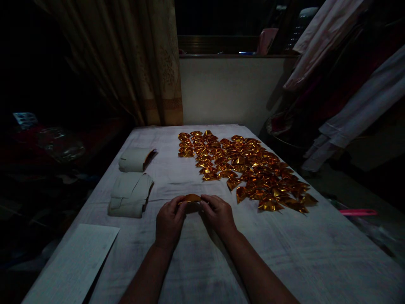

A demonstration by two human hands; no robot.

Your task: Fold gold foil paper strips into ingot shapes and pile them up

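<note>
Between my two hands, low over the table's near middle, is a folded gold foil paper ingot [192, 197]. My left hand [170, 219] pinches its left end between thumb and fingers. Its right end is gripped the same way by my right hand [220, 214]. Beyond and to the right lies a spread of finished-looking gold foil paper ingots [240, 161], close together and partly overlapping. On the left rest two curved stacks of pale-backed paper, a far stack [134, 159] and a nearer stack [128, 195], with gold showing at their right edges.
A pale cloth [278, 257] covers the table. A flat white sheet or board [77, 264] lies at the near left. Behind hang a patterned curtain [152, 63] and, at right, clothes [363, 101]. A pink cup [267, 41] stands on the sill. A pink handle [359, 212] shows beyond the right edge.
</note>
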